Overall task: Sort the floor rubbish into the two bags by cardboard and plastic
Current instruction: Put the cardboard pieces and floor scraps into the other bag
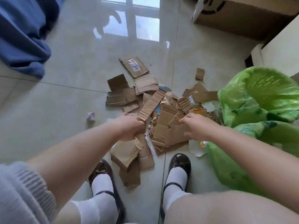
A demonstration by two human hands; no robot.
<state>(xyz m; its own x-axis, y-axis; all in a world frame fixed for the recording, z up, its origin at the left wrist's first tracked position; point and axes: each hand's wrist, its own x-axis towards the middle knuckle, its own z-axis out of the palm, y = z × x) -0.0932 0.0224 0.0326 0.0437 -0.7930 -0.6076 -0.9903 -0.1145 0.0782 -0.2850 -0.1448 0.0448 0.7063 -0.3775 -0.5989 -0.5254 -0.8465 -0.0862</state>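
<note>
Both hands are clamped on cardboard: left hand [129,126] on a strip [151,105], right hand [196,126] on a sheet [169,126], green bag [258,97] just right.

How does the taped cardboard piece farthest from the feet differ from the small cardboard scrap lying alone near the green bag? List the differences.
1. The taped cardboard piece is much larger than the small scrap.
2. The taped piece carries clear tape and a printed label; the scrap looks bare.
3. The taped piece touches the main pile's far edge; the scrap lies apart on bare floor.

Both are brown corrugated cardboard, flat on the floor, untouched by either hand.

Grey ribbed sleeve [24,188], white socks [101,188], dark bow shoes [178,161].
</note>
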